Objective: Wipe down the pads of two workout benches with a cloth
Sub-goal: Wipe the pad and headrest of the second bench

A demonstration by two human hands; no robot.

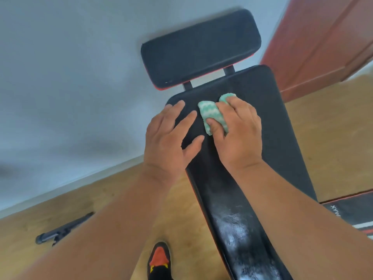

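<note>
**Bench wipe under way: cloth at the head end of the long pad**

Forearms fill the near view, both reaching onto the long back pad of a black bench. At its far end the right hand holds a bunched green-and-white cloth, fingers curled over it and thumb tucked under, pressing it to the pad. The left hand lies flat beside it, fingers spread, holding nothing.

Assessment: the cloth appears soft and light and should bunch readily; a full-palm hold looks preferable to a pinch. The pad looks firm and smooth, with pale smears near the camera, so may be slick.

Beyond sits the headrest pad. Also noted: one shoe, a dark tool on the wood floor, and a second bench edge at right.
</note>
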